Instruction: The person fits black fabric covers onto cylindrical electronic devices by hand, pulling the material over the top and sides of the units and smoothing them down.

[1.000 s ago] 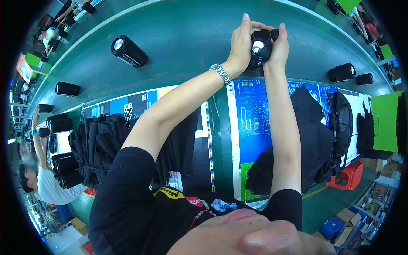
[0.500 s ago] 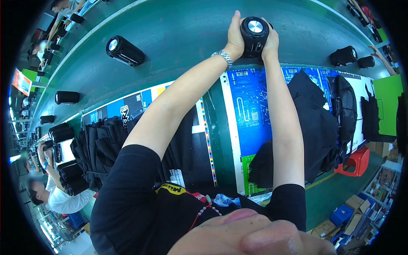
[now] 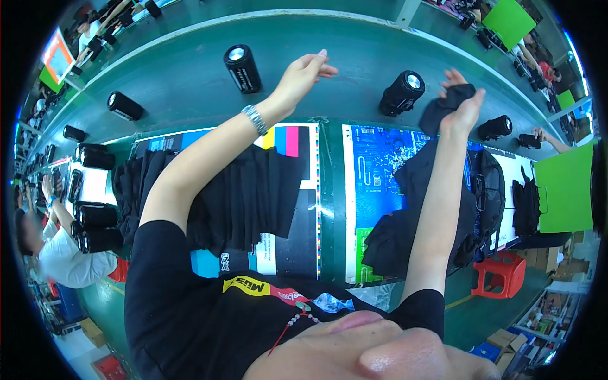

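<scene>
My left hand (image 3: 303,81) is empty, its fingers stretched out over the green work surface (image 3: 329,31). Just to its left a black cylindrical speaker (image 3: 246,75) with a silver end stands upright. At the right, my right hand (image 3: 463,117) grips a limp piece of black cloth (image 3: 437,113), perhaps a pouch; its shape is partly hidden by the fingers. Between my hands, nearer the right one, another black speaker (image 3: 403,93) leans slightly, with dark fabric seeming to bunch at its base. Beneath my right forearm lies a pile of black cloth pieces (image 3: 411,215).
A row of black cloth pieces (image 3: 247,196) lies in front of me at the left. More speakers sit along the surface, one (image 3: 125,106) far left and one (image 3: 495,128) right. A green panel (image 3: 563,187) and red stool (image 3: 499,275) stand right. A co-worker (image 3: 69,247) works at left.
Both hands have let go of the speaker, which now stands left of my left hand. My right hand has moved right and taken hold of black cloth. The view has swung right.
</scene>
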### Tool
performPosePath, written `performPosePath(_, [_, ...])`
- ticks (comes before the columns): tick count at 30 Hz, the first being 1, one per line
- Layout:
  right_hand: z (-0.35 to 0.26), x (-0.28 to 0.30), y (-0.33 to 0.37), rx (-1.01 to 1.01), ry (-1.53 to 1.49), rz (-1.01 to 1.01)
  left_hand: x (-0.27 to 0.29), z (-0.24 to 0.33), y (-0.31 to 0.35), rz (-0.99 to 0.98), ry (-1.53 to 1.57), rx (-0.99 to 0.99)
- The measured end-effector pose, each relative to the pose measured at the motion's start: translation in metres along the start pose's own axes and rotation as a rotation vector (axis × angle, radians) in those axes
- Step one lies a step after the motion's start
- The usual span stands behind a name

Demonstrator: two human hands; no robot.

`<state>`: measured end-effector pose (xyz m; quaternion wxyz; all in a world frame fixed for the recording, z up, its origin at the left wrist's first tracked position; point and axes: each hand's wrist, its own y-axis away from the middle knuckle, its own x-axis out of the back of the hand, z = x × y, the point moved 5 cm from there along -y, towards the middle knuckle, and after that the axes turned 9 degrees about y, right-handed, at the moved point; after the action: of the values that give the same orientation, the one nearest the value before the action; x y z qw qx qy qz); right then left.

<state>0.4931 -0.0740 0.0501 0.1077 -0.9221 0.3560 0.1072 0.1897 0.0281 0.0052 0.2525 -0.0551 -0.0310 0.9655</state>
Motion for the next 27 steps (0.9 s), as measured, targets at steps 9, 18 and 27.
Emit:
performPosePath(9, [0.069,-0.178,0.183,-0.331,-0.221,-0.657,0.020,0.016,0.124,-0.117,0.140,-0.044])
performPosePath(18, [0.147,-0.171,0.228,-0.326,-0.086,-0.602,0.074,-0.050,0.150,0.279,0.395,-0.073])
performPosePath(27, [0.163,-0.171,0.231,-0.455,-0.105,-0.735,0.064,-0.023,0.161,0.468,-0.506,-0.660])
